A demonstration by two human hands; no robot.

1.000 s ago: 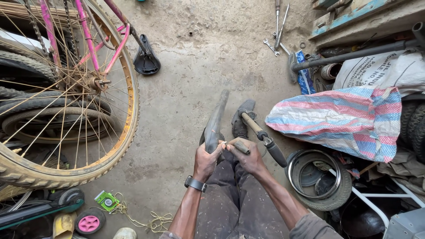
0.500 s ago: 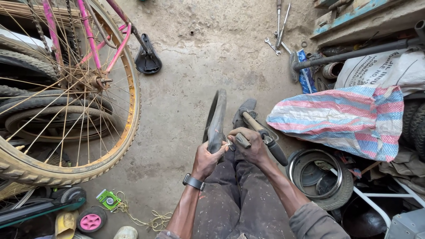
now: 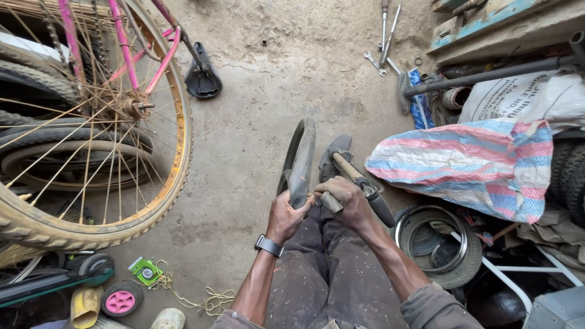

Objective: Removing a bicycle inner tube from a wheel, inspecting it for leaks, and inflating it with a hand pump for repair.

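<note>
Now, left hand: left hand [image 3: 286,214], grip closed on the near end of a dark rubber tube [image 3: 300,159] that arcs away over the floor.
Right hand: right hand [image 3: 342,198], grip closed on a short pale tool [image 3: 329,201], its tip touching the tube.
Around: bicycle wheel [image 3: 91,128] far left (pink frame above), striped sack [image 3: 463,161] right, wrenches [image 3: 382,42] far off.

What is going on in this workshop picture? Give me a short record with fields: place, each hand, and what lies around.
Place: concrete floor of a cluttered cycle workshop
Left hand: grips a loop of black rubber inner tube
Right hand: closed on a small pale block pressed against the tube
Near right hand: wooden-handled tool lying on the floor
Left side: bicycle wheel with pink frame
Ahead: black saddle, spanners
Right side: striped sack
</note>
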